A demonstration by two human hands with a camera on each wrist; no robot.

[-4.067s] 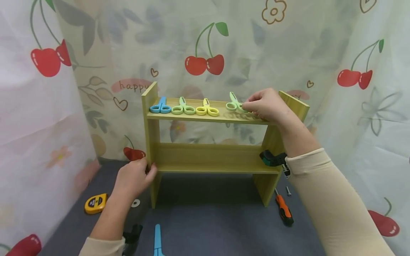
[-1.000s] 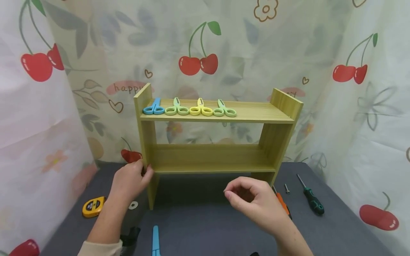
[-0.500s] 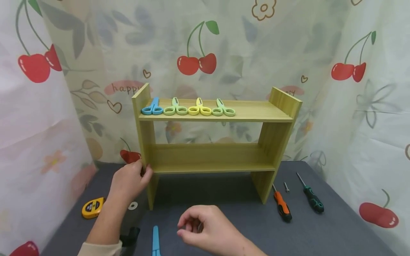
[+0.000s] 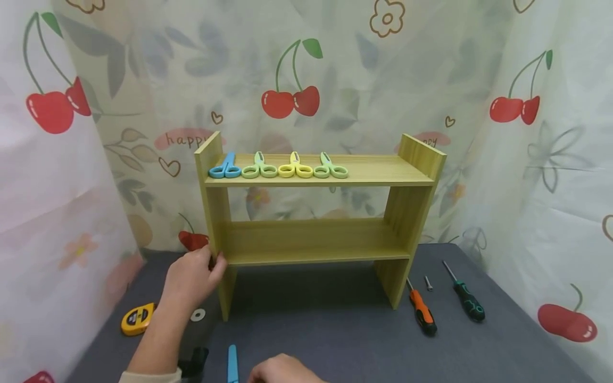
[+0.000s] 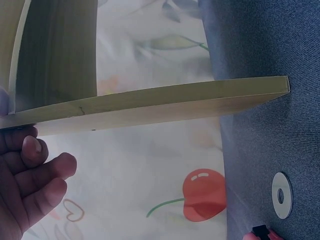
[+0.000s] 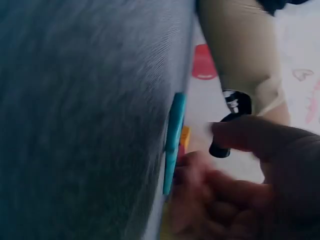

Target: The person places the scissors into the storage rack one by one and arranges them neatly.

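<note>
Right hand (image 4: pixel 282 372) seen low at near edge, just beside flat blue scissors (image 4: pixel 232 364) on grey felt-like mat (image 4: pixel 335 330); its grip cannot be told, view blurred. Left hand (image 4: pixel 191 279) curled round left upright of wood-grain shelf (image 4: pixel 316 242), gripping it. Four plastic scissors (image 4: pixel 278 166) lined on top board, left part

Bright even light, blurred right-wrist view

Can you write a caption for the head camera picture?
Left hand holds a wooden shelf topped with four scissors.
</note>
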